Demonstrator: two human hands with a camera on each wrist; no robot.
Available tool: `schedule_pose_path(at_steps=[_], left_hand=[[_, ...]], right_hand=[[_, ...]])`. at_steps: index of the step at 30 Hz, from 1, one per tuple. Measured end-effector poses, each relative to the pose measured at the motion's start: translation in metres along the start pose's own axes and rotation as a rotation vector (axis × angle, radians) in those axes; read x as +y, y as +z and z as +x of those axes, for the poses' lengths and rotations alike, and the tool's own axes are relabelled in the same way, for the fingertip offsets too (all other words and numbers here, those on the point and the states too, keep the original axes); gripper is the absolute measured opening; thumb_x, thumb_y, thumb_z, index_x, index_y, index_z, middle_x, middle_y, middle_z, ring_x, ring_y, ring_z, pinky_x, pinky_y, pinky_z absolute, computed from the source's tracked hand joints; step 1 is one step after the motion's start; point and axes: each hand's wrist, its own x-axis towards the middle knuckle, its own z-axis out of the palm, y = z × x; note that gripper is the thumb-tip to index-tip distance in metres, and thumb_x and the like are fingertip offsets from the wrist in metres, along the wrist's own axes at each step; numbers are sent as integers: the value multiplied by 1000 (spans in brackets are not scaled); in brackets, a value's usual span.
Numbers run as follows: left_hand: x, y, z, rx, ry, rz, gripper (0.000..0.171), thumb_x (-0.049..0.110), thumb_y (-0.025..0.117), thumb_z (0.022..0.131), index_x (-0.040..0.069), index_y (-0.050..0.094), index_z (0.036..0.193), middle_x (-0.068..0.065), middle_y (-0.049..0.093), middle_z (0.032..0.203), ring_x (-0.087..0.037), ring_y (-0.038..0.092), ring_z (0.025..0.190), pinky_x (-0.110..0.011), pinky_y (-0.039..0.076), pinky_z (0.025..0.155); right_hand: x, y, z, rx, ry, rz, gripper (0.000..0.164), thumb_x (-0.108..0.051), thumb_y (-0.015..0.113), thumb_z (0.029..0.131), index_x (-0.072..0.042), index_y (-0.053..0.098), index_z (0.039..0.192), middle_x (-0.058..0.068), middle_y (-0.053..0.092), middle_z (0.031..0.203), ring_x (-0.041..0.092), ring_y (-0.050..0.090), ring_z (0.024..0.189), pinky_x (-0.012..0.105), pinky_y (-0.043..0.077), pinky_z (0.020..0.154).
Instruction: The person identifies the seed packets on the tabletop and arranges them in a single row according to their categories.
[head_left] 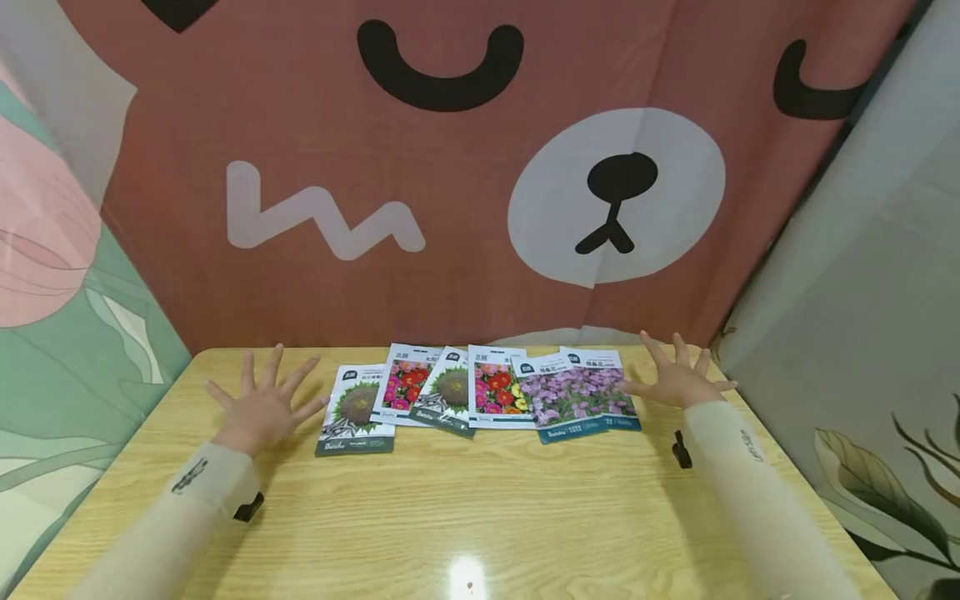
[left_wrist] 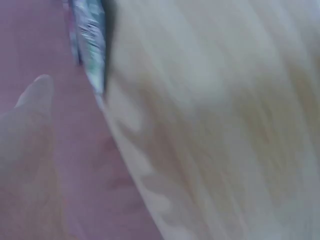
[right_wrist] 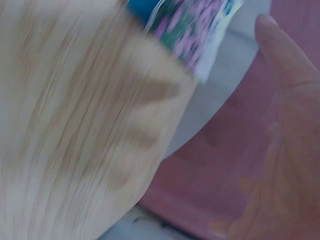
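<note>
Several flower seed packets lie in an overlapping row along the table's far side. At the left end is a packet with a green spiky bloom (head_left: 356, 411), then a packet of red and pink flowers (head_left: 406, 385), a second green-bloom packet (head_left: 450, 390) and a second red-flower packet (head_left: 498, 387). Two purple-flower packets (head_left: 570, 396) overlap at the right end. My left hand (head_left: 262, 408), fingers spread wide, is just left of the row. My right hand (head_left: 678, 379), also spread, is at its right end, thumb close by the purple packet. Both hands hold nothing.
The light wood table (head_left: 420, 517) ends at a reddish curtain (head_left: 450, 292) with a bear face. Patterned cloth hangs at the left (head_left: 60, 333) and right (head_left: 862, 333) sides. A dark strap piece (head_left: 681, 450) shows beside the right wrist, another (head_left: 249, 507) beside the left.
</note>
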Motion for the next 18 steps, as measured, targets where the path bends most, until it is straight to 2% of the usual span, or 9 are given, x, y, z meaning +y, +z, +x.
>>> schedule_pose_path(at_steps=[4,9,14,16,18], left_hand=[[7,-4,-3,17,-1,-19,84,77,37,95,38,6,163,-23,-11,166,-56,-27,142,-81,-31,83],[18,-5,-9,48,-11,-48,85,73,42,96,32,10,164,-23,-4,167,-59,-17,145,-85,-25,86],[30,-7,-17,87,-27,-119,85,63,50,98,28,10,164,-26,4,165,-61,-8,145,-91,-13,89],[35,-6,-19,102,-33,-142,84,59,53,99,27,10,164,-28,7,164,-63,-2,144,-93,-6,91],[39,-5,-21,111,-38,-170,83,57,54,100,25,11,164,-29,9,163,-65,2,143,-93,-1,92]], right_hand=[[-23,9,-1,-23,-30,46,111,-72,65,85,-23,3,164,29,-20,162,69,-24,135,96,-5,81],[-55,26,-1,19,-116,95,89,-43,70,94,-17,19,162,29,-9,163,66,-6,141,93,13,90],[-87,46,-6,156,-280,181,73,-22,73,94,-7,37,155,33,18,157,60,28,137,74,41,95],[-100,53,-9,197,-341,226,66,-19,73,94,-5,43,151,31,29,153,53,41,132,66,46,96],[-113,60,-14,216,-386,283,62,-17,75,93,-5,48,148,27,37,149,48,47,129,63,47,98]])
